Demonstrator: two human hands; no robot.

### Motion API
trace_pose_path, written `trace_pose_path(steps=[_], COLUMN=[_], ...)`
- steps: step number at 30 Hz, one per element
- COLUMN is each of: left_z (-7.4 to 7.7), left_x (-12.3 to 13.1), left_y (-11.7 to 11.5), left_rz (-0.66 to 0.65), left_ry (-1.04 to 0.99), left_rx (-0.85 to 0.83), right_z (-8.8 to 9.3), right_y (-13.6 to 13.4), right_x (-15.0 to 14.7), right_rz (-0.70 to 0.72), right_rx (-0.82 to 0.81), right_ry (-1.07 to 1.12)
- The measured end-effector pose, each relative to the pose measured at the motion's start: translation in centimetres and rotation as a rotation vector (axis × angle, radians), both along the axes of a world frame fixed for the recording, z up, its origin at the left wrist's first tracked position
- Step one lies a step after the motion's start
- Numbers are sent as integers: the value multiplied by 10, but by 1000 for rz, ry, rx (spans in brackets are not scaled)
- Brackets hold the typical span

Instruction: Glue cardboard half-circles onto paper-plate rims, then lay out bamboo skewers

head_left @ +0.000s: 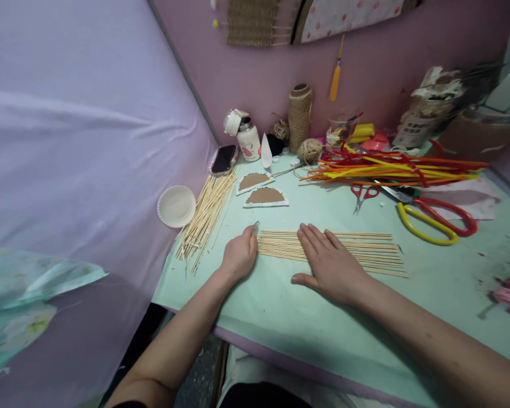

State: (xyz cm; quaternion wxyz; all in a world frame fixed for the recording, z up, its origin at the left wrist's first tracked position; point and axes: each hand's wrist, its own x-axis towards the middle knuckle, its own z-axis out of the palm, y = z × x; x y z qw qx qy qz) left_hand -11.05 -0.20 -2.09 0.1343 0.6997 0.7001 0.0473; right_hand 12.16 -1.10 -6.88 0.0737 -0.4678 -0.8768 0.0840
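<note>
Thin wooden sticks [378, 247] lie side by side in a flat row on the pale green table. My right hand [329, 258] rests flat across the middle of the row, fingers stretched out and thumb spread toward me. At the row's left ends, my left hand [240, 252] is closed. A small clear, shiny piece [256, 227] shows by its thumb; what kind of thing it is, I cannot make out. The stick ends beside that hand are partly hidden.
Loose sticks [208, 207] are heaped left, beside a white dish [177, 207]. Behind are two half-round brown pieces [264, 196], a phone [224, 160], a bottle [249, 141] and twine [300, 119]. Small scissors [362, 195], large scissors [440, 218] and coloured pipe cleaners [391, 168] lie right.
</note>
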Motion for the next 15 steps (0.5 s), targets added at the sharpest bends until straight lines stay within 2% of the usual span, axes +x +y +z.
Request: trace_pose_path(steps=[8, 15], left_z=[-1, 1], left_x=[-8, 6], left_y=[-1, -1], left_rz=[108, 11], left_ry=[45, 114], left_rx=[38, -2], right_z=[1, 2], right_y=[0, -1], right_x=[-1, -2], right_rz=[-3, -10], right_rx=[-4, -11], right_ry=[-4, 4])
